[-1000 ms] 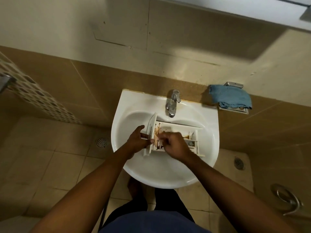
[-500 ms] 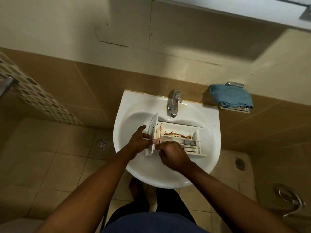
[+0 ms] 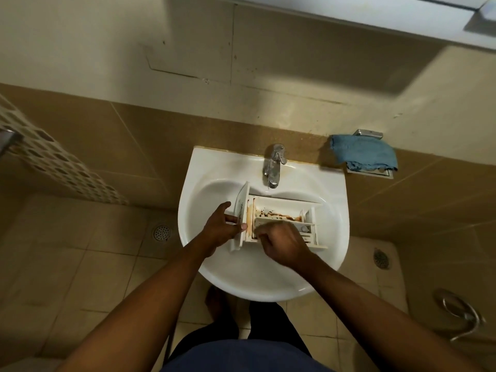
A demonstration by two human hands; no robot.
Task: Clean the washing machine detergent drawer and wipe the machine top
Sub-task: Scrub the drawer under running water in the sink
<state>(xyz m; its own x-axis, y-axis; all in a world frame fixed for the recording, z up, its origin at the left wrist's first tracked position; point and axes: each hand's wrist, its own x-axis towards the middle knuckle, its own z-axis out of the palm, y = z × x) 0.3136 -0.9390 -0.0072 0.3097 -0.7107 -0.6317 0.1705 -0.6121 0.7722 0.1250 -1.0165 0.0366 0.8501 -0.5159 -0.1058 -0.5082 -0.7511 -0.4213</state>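
A white detergent drawer [image 3: 279, 208] lies across the white sink [image 3: 255, 288], its front panel to the left. Brown-orange grime stains its compartments. My left hand [image 3: 222, 229] grips the front panel, thumb on the near side and fingers behind it. My right hand [image 3: 284, 245] hovers over the drawer's near compartments with fingers curled, pinching a small pale scrubber that is motion-blurred and mostly hidden. A blue cloth [image 3: 365, 154] hangs on a metal wall holder to the right of the sink.
A chrome tap [image 3: 273, 165] stands at the back of the sink, just above the drawer. Floor drains [image 3: 161, 232] sit left and right of the sink. A metal hose [image 3: 461, 315] hangs at the right wall. My feet are under the sink.
My right hand has slid from the drawer's left end toward me and then rightward over the near compartments. The left hand keeps its grip on the front panel.
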